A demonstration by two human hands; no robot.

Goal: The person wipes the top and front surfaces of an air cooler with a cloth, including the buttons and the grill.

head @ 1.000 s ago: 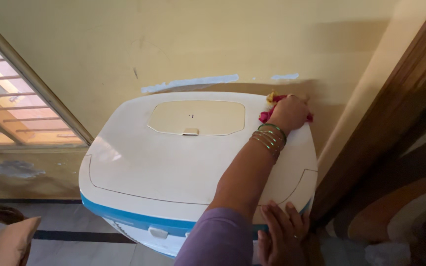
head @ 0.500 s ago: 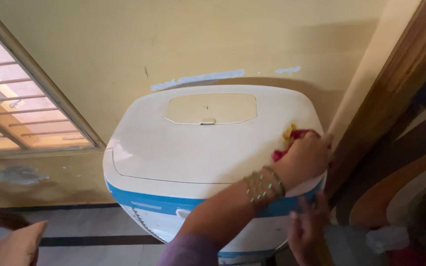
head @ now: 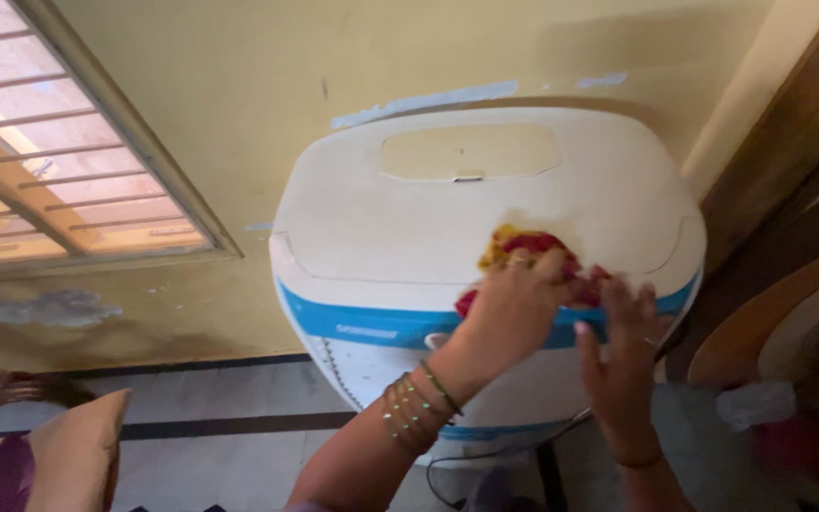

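Note:
A white box-shaped appliance (head: 400,228) with a blue band along its front stands against a yellow wall. Its top has a recessed lid panel (head: 469,152). My left hand (head: 509,313), with several bangles on the wrist, presses a red and yellow cloth (head: 528,248) onto the front edge of the top. My right hand (head: 620,365) is just to the right of it, fingers spread and raised against the front right corner of the appliance, touching the edge of the cloth. The picture is blurred around both hands.
A barred window (head: 59,161) is in the wall to the left. A wooden door frame (head: 789,142) rises on the right. A cushion (head: 73,455) lies at the lower left on a pale tiled floor (head: 220,455). A cable (head: 485,453) hangs under the appliance.
My left hand has dragged the cloth from the back right corner of the top forward to its front edge. My right hand has lifted from the front corner. The view has shifted left.

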